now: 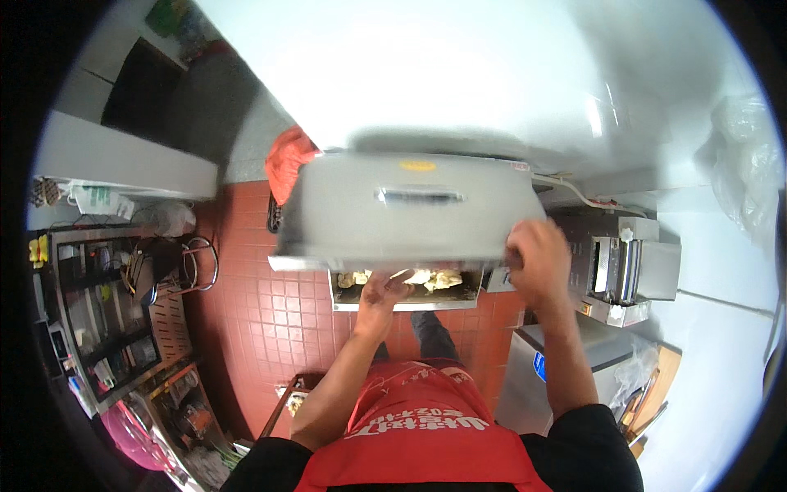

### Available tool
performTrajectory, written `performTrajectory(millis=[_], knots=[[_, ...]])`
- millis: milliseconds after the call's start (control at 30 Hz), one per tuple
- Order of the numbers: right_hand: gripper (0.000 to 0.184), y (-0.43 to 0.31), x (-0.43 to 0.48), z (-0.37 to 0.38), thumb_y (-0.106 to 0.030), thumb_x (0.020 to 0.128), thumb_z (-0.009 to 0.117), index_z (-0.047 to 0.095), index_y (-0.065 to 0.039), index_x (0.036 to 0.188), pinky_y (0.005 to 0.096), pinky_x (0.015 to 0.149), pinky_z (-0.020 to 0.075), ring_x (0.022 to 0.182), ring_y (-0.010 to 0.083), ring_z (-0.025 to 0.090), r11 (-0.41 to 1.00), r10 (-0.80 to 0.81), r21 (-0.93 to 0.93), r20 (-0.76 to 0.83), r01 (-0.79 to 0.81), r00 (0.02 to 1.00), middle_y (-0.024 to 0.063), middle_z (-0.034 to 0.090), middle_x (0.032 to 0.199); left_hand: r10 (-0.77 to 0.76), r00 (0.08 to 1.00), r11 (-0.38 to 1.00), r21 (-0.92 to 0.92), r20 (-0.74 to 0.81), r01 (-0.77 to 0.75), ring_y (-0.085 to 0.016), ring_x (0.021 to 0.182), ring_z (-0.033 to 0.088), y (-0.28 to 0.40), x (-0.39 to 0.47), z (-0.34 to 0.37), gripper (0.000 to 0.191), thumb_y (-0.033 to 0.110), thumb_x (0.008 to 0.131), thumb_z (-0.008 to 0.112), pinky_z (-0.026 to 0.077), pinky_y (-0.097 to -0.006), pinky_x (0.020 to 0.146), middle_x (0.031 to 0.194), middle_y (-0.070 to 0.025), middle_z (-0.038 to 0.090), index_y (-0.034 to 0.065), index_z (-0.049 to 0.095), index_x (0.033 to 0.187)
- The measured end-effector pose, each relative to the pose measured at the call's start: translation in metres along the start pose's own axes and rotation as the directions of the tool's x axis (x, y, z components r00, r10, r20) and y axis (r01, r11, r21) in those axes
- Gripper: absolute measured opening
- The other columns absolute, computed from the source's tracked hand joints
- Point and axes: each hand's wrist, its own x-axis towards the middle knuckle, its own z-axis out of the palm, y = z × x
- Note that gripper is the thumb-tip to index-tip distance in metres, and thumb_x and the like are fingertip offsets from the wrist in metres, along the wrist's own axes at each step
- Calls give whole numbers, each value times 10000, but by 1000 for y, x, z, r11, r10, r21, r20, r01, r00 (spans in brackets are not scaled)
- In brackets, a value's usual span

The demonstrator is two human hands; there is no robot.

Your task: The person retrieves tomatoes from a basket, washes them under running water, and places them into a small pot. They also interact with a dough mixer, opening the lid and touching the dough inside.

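Note:
A wide metal appliance [412, 227] stands before me, with a bar handle [421, 195] on its upper panel. Below its front edge a shallow metal tray [406, 305] juts out, bearing pale yellowish food pieces [444, 280]. My left hand [382, 292] is over the tray close to the food, fingers apart and nothing visible in it; the fingertips lie near the panel's lower edge. At the appliance's front right corner is my right hand [541, 261], its fingers curled and blurred. Whether it grips the corner or only touches it cannot be told.
A smaller metal machine with rollers [615, 270] stands at right, above a steel cabinet [529, 375]. An orange-red bag [289, 161] hangs at the appliance's back left. Leftward are a metal-framed stool [200, 264] and a glass-topped case [107, 313]. Red tiles [270, 326] cover the floor.

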Motion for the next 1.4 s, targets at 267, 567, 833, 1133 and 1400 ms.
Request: performTrajectory(millis=[267, 567, 833, 1133, 1400], knots=[[225, -17, -137, 116, -71, 704, 704, 605, -141, 894, 416, 813, 396, 975, 258, 554, 990, -55, 138, 139, 35, 989, 42, 566, 1003, -408, 877, 896, -297, -255, 331, -246, 969, 657, -33, -66, -19, 257, 1, 854, 553, 536, -383, 860, 1095, -120, 668, -8, 613, 1104], [228, -20, -182, 185, -109, 757, 706, 619, -134, 966, 433, 872, 392, 1001, 262, 550, 968, -41, 251, 236, -20, 971, 41, 561, 1026, -589, 726, 799, -388, -354, 458, -334, 954, 667, -140, -32, -114, 128, -17, 829, 506, 603, -406, 835, 1017, -193, 625, -67, 561, 933], [282, -51, -160, 203, -83, 763, 677, 617, -103, 1038, 455, 897, 404, 1068, 301, 553, 943, -59, 329, 296, -44, 953, 80, 580, 1097, -594, 724, 791, -420, -351, 446, -326, 927, 682, -168, -7, -138, 199, 30, 872, 520, 608, -396, 821, 1012, -200, 653, -71, 601, 1023], [233, -91, -136, 219, -61, 805, 631, 623, -49, 1038, 463, 833, 493, 1006, 386, 608, 818, -88, 558, 363, -141, 928, 171, 633, 1061, -470, 717, 735, 221, -515, 640, -200, 832, 704, -111, -43, -135, 196, 95, 888, 611, 607, -348, 687, 969, -109, 716, 18, 678, 1056], [122, -95, -121, 223, -115, 889, 603, 642, -49, 984, 468, 792, 515, 898, 385, 648, 859, -8, 471, 405, -201, 914, 167, 664, 921, -296, 770, 894, 119, -565, 431, -163, 704, 674, -40, -90, -240, 132, 47, 880, 640, 555, -295, 580, 836, -63, 699, 41, 690, 1002]])
